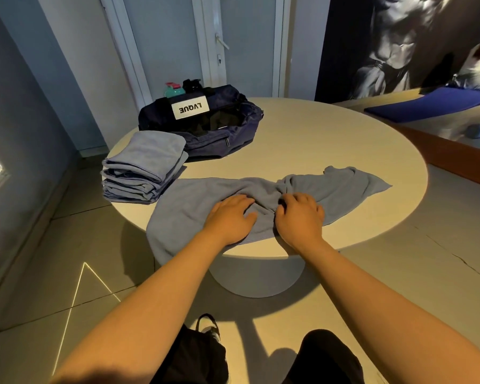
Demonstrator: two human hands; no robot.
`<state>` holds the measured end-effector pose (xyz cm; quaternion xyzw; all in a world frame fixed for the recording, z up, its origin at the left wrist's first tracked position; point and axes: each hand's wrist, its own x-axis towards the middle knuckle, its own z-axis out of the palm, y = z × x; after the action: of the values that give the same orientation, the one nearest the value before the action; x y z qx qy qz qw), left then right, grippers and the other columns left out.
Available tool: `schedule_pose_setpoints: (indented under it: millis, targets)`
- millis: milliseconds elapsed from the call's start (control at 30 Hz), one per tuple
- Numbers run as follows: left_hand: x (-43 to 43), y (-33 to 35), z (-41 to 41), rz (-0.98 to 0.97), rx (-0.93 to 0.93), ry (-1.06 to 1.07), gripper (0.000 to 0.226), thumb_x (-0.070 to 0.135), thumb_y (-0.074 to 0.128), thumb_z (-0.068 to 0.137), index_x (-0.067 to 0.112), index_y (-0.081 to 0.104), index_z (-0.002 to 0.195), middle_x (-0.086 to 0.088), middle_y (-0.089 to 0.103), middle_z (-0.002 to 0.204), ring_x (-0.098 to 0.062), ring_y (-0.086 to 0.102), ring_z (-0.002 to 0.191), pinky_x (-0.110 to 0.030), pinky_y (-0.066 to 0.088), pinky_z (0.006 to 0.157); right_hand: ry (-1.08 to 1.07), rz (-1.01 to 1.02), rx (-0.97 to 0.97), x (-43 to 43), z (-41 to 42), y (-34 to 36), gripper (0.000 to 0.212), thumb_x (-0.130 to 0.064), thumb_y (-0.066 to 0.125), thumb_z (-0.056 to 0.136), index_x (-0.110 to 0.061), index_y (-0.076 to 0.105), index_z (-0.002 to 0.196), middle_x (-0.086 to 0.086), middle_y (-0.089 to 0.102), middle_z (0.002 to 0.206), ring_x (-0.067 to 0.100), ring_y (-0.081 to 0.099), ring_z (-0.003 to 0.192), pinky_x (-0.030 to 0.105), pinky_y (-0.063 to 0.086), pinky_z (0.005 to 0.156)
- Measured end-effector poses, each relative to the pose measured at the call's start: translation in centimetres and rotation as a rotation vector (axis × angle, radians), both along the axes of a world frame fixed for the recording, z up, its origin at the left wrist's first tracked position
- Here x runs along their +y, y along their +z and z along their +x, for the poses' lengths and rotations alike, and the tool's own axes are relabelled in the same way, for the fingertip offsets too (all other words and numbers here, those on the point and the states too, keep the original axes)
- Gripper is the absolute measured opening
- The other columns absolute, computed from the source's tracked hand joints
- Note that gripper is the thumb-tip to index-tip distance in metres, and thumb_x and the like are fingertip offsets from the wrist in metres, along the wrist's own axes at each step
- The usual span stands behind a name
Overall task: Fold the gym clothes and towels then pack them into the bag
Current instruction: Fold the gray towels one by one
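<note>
The inside of the dark blue bag [219, 131] is hard to make out: its top is unzipped and only dark shapes are seen within, so its contents cannot be told. Two bottles stand behind the bag and are mostly hidden by it; only the teal bottle [174, 90] top and the black bottle [192, 85] top are shown. The near left part of the blue towel [330, 187] is draped over the edge of the round table [330, 134] and hangs below it, and its middle is covered by both hands. The towel is spread crosswise on the near half of the table, bunched and wrinkled at its centre, with its right end lying flat. The left hand [230, 217] is laid palm down on the towel, its fingers loosely spread and relaxed, pressed on the cloth rather than closed around it. The right hand [299, 214] is curled, its fingers bent down into the bunched folds; the fingertips are hidden by the knuckles, so whether cloth is actually pinched cannot be told. A stack of folded towels [144, 167] of the same blue is seen at the table's left edge, just beside the bag and touching it. The forearms are cut off by the lower frame.
</note>
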<state>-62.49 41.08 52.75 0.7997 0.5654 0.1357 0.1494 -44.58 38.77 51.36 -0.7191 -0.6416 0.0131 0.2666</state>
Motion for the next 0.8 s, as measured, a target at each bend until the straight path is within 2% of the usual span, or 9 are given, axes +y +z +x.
schedule_pose_setpoints:
  millis: [133,233,333,400,500,567,633,733,800]
  targets:
    - [0.4,0.8,-1.7,-0.125,0.148,0.079,0.066,0.053,0.038,0.100,0.030,0.021,0.160,0.007,0.012,0.168,-0.018,0.011,0.154,-0.040,0.009,0.125,-0.079,-0.231,-0.106,0.3,2.7,0.1,0.055,-0.055,0.025,0.100,-0.033,0.040,0.148,0.009,0.037,0.155,0.030,0.023,0.144,0.057,0.018,0.110]
    - [0.6,1.5,-0.3,-0.047,0.215,0.163,0.063,0.051,0.045,0.095,0.030,0.035,0.154,0.002,0.033,0.161,-0.026,0.029,0.147,-0.047,0.017,0.121,-0.110,-0.094,-0.137,-0.4,3.7,0.1,0.047,-0.050,0.028,0.102,-0.029,0.053,0.136,0.010,0.053,0.129,0.032,0.039,0.122,0.048,0.029,0.096]
    - [0.5,1.8,3.4,0.117,0.020,0.045,0.044,0.029,0.048,0.099,0.026,0.051,0.143,0.000,0.051,0.147,-0.026,0.046,0.132,-0.041,0.031,0.114,0.014,0.059,-0.044,-0.4,3.9,0.2,0.037,-0.033,0.037,0.105,-0.019,0.060,0.130,0.012,0.061,0.107,0.033,0.050,0.102,0.042,0.038,0.080]
    - [0.2,1.4,5.9,0.050,-0.114,-0.081,0.040,0.022,0.045,0.104,0.021,0.053,0.143,-0.002,0.053,0.146,-0.024,0.050,0.128,-0.038,0.041,0.107,0.089,0.105,0.068,-0.8,4.3,0.3,0.033,-0.022,0.044,0.104,-0.016,0.060,0.132,0.014,0.064,0.106,0.033,0.053,0.101,0.041,0.043,0.075]
    - [0.4,0.5,7.5,0.003,-0.012,-0.102,0.049,0.032,0.040,0.107,0.023,0.037,0.155,-0.001,0.034,0.161,-0.022,0.030,0.147,-0.041,0.027,0.120,0.018,0.081,0.026,-1.1,4.4,0.0,0.036,-0.018,0.049,0.100,-0.018,0.057,0.135,0.015,0.056,0.131,0.034,0.043,0.123,0.042,0.037,0.088]
    - [0.6,0.4,6.9,-0.056,0.088,-0.082,0.058,0.041,0.037,0.105,0.028,0.022,0.160,0.002,0.014,0.168,-0.019,0.009,0.155,-0.042,0.012,0.125,-0.079,-0.097,-0.028,-1.1,5.1,0.2,0.042,-0.032,0.042,0.100,-0.024,0.050,0.140,0.012,0.039,0.152,0.033,0.025,0.141,0.049,0.028,0.102]
    - [0.9,0.5,5.8,-0.108,0.126,-0.062,0.065,0.050,0.038,0.102,0.032,0.015,0.161,0.004,0.007,0.169,-0.018,0.003,0.156,-0.045,0.007,0.125,-0.124,-0.258,-0.067,-1.2,6.5,0.6,0.051,-0.050,0.032,0.099,-0.031,0.040,0.146,0.007,0.030,0.158,0.032,0.021,0.143,0.053,0.024,0.105]
    - [0.7,0.7,5.4,-0.026,0.076,-0.004,0.060,0.055,0.044,0.093,0.037,0.039,0.150,0.003,0.038,0.157,-0.026,0.030,0.146,-0.050,0.019,0.121,-0.199,-0.224,-0.107,-2.4,8.1,0.8,0.049,-0.057,0.028,0.100,-0.031,0.047,0.136,0.009,0.045,0.135,0.033,0.039,0.122,0.049,0.026,0.098]
    - [0.1,0.7,6.4,0.139,-0.014,-0.040,0.034,0.049,0.044,0.088,0.035,0.066,0.111,0.006,0.066,0.114,-0.022,0.054,0.111,-0.046,0.033,0.110,-0.213,-0.111,-0.072,-3.1,8.4,1.0,0.041,-0.050,0.027,0.104,-0.026,0.057,0.119,0.007,0.056,0.115,0.030,0.052,0.099,0.046,0.026,0.093]
